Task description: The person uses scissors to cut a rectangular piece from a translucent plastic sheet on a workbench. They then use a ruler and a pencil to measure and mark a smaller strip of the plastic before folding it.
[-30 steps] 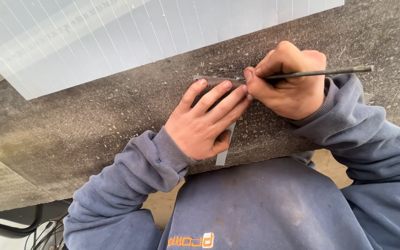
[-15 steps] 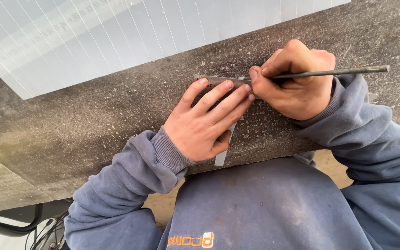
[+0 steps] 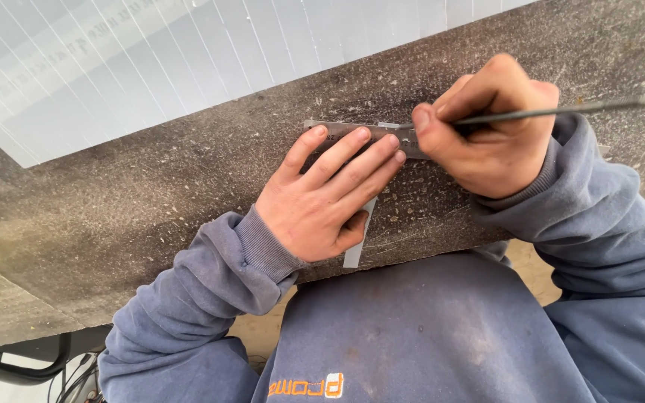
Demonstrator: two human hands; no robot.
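a big white sheet point(image 3: 136, 67) with thin lines lies at the far side of the dark stone slab point(image 3: 113, 216). a black metal frame point(image 3: 16, 369) shows low down, under the slab's near edge. sandy ground point(image 3: 531, 265) peeks out below.

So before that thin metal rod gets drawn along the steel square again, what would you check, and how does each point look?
1. Left hand flat on the square: ok.
2. Square's short leg hanging over the near slab edge: ok; seated tight: cannot tell.
3. Right hand pinching the rod firmly: ok.
4. Rod tip against the square's edge: cannot tell, the thumb hides it.
5. Left fingertips away from the tip: not ok, very close.
6. Slab under the square free of objects: ok.
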